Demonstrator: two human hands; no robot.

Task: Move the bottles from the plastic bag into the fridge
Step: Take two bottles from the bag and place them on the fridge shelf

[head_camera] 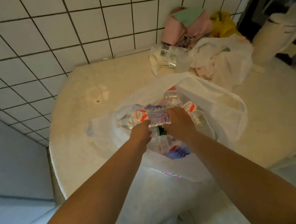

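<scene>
Beyond the hands, crumpled white bags (223, 58) and a pink bundle (185, 26) crowd the table (82, 118) by the tiled wall (44, 40). The open plastic bag (222, 111) holds several clear bottles (labels red and white). The left hand (140, 131) and right hand (178, 122) both grip one bottle (144, 118) lying crosswise above the bag's mouth; bare tabletop lies to their left.

Home kitchen, white tiled wall (47, 31), cluttered stone counter (83, 133)

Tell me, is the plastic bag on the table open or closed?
Open. The plastic bag gapes at the top, showing the bottles inside, and both hands reach in.
</scene>
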